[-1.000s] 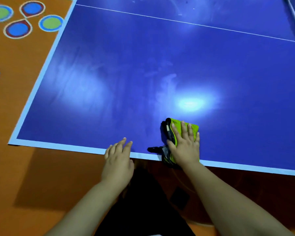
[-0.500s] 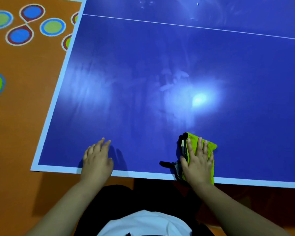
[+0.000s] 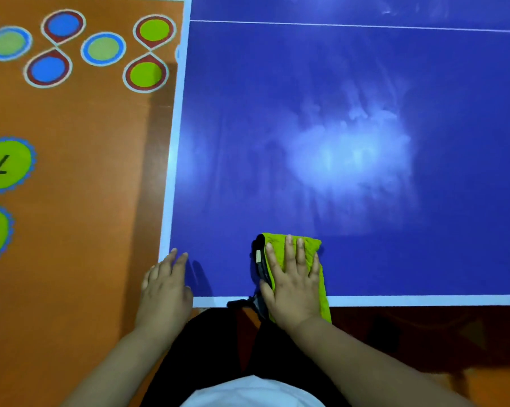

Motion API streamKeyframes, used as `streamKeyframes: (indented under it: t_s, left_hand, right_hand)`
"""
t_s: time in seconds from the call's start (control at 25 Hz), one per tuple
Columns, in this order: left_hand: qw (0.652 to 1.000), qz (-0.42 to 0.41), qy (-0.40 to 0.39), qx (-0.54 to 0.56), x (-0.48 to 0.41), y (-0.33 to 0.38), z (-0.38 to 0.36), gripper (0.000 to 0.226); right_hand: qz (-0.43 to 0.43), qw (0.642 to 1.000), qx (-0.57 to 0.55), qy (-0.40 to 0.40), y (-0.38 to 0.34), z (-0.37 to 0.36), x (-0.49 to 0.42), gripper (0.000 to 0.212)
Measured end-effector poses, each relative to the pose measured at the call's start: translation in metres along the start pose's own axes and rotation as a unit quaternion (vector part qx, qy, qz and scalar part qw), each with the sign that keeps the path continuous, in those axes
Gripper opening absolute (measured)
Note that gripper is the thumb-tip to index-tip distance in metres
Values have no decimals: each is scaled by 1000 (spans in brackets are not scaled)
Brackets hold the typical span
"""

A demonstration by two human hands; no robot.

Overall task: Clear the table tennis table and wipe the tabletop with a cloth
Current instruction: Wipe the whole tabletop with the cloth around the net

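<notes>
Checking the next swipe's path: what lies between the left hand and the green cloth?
In the head view, only bare blue tabletop separates the left hand from the folded green cloth.

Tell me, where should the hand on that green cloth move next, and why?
Probably push forward. The right hand lies flat on the folded yellow-green cloth at the near edge of the blue table tennis table, and the pale streaky patch ahead looks unwiped, though it may be glare.
</notes>
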State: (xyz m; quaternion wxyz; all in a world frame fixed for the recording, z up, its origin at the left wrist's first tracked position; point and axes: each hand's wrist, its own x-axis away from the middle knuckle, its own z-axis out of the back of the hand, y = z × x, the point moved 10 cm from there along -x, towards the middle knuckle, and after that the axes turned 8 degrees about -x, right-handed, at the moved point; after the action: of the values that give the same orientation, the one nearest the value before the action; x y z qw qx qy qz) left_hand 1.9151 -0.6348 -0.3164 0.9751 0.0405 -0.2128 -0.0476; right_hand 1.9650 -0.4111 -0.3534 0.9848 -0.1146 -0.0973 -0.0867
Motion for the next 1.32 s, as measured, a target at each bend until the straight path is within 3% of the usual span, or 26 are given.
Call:
streamKeyframes:
  t_s: [0.24,0.44,0.84,1.16,1.32]
  left_hand:
    - [999,41,-16,-7,8,-86,-4,65]
    - [999,42,0,-3,-1,-81,6,68]
    - [994,-97,-24,-41,-34,105,0,64]
    - [983,-182,-18,-14,-50,271,-11,63]
    - [985,-171,-4,19,-61,295,-9,63]
  right_hand:
    - [177,983,-15,-41,-173,-39,-9,73]
    - [273,961,26,-47,-195,-43,-32,70]
    - [-2,998,-44,44,70,33,-62,72]
    - [-162,981,-80,73,282,82,-59,72]
    - [-242,962,-84,92,362,108,-72,67]
